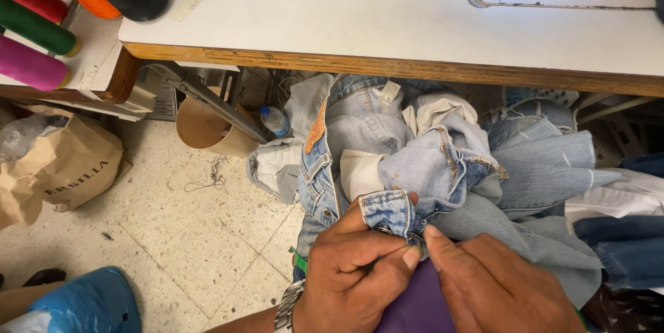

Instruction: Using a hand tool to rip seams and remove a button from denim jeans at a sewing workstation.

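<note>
Pinching a denim waistband (387,210) between both hands (422,271)

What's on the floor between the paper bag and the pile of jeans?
In the head view, a round cardboard tub and a metal table leg stand between the paper bag and the jeans, with loose thread on the floor.

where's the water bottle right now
In the head view the water bottle lies under the table, left of centre, between the cardboard tube and the pile of jeans.
</note>
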